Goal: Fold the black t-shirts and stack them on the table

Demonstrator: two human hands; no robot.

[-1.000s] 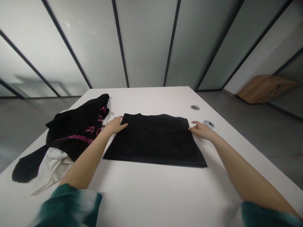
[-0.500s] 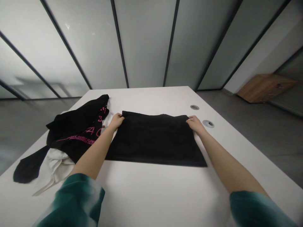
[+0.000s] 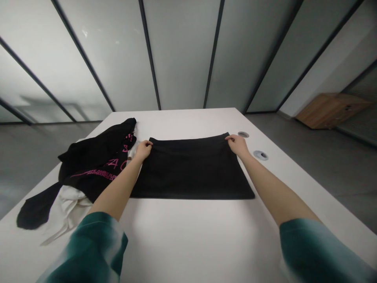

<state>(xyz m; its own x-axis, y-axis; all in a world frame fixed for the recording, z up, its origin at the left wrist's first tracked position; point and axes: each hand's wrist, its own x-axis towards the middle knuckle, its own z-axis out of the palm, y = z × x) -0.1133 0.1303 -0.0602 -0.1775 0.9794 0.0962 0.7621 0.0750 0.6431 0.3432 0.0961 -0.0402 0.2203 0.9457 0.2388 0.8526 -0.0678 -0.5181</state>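
A black garment (image 3: 191, 169), shaped like a short skirt, is spread on the white table (image 3: 188, 239), its wider edge toward me. Whether it is folded I cannot tell. My left hand (image 3: 144, 150) pinches its far left corner between thumb and fingers. At the far right corner, my right hand (image 3: 238, 145) is closed on the edge in the same way. The far edge runs nearly straight between my two hands, and the cloth looks mostly smooth.
Left of my left forearm lies a heap of clothes: a black garment with pink lettering (image 3: 97, 157) over white cloth (image 3: 69, 208). Two round cable grommets (image 3: 260, 155) are set in the table on the right. Frosted glass panels (image 3: 182, 55) stand behind, and a wooden cabinet (image 3: 330, 110) is at far right.
My right hand has shifted slightly left and away from me with its corner. The garment's far edge has straightened, and its near edge has slid a little away from me.
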